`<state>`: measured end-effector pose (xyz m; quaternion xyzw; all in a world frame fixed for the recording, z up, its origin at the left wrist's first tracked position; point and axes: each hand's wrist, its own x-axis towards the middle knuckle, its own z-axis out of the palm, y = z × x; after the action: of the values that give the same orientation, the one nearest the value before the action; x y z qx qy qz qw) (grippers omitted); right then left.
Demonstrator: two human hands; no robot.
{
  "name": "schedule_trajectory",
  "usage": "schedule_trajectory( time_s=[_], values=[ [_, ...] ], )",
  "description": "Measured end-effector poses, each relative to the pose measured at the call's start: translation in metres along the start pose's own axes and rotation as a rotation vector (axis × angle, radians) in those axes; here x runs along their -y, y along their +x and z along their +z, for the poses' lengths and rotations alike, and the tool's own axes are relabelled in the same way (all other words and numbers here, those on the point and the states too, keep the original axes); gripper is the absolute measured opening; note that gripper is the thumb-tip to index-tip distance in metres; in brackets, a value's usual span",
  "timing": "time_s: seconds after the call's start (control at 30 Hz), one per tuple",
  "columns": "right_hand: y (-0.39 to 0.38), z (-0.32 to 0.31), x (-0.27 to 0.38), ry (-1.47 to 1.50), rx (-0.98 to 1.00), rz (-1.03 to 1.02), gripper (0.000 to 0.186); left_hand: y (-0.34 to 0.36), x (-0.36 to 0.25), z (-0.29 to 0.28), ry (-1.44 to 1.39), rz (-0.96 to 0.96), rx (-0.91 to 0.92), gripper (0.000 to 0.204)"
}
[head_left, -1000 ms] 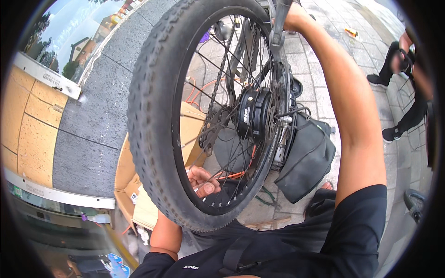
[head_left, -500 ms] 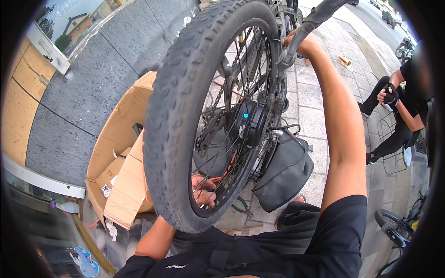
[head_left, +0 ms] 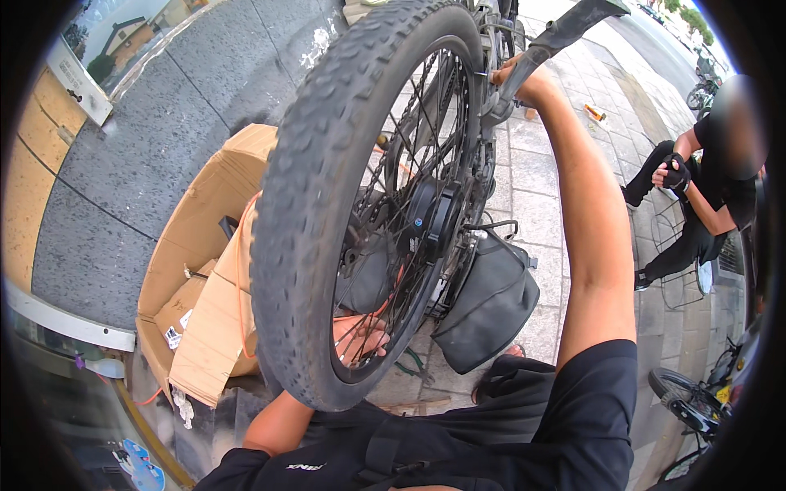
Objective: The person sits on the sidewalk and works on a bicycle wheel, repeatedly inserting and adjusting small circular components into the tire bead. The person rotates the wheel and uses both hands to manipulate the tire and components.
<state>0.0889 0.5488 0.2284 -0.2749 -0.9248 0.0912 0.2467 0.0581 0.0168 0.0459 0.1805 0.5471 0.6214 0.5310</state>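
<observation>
A bicycle wheel with a thick knobby tyre [head_left: 291,221], black spokes and a large black hub [head_left: 432,217] stands in front of me. Through the lower spokes I see my left hand [head_left: 359,337], beside the rim. Its fingers are apart and slightly bent, partly covered by spokes; nothing shows held in them. An orange cable [head_left: 381,309] passes close by. My right arm stretches forward along the wheel's right side. At its end my right hand [head_left: 530,85] is closed around part of the bicycle frame, beside a dark arm with a flat end [head_left: 557,39]; its fingertips are hidden.
An open cardboard box [head_left: 214,344] stands left of the wheel. A black bag [head_left: 483,307] sits on the paving to its right, with green-handled pliers [head_left: 415,366] close by. A seated person [head_left: 696,188] is at the right, above another bicycle [head_left: 696,401].
My left hand has shifted a little, and its fingers look less curled. The hub's blue dot sits lower, so the wheel seems slightly turned. My right hand keeps its place on the frame.
</observation>
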Motion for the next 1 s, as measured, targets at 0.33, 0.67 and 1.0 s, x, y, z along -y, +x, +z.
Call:
schedule_trajectory(
  time_s=[0.33, 0.67, 1.0],
  values=[
    [0.003, 0.008, -0.010, -0.091, -0.032, -0.100, 0.033, 0.033, 0.043, -0.018, -0.012, -0.068, 0.036, 0.018],
    [-0.094, 0.010, -0.033, 0.282, -0.086, 0.332, 0.035, 0.077, 0.086, -0.033, -0.004, 0.084, 0.134, 0.018],
    [-0.412, 0.047, 0.079, 0.805, 0.582, 0.480, 0.021, 0.112, 0.114, -0.078, 0.008, 0.134, 0.307, 0.040]
  ],
)
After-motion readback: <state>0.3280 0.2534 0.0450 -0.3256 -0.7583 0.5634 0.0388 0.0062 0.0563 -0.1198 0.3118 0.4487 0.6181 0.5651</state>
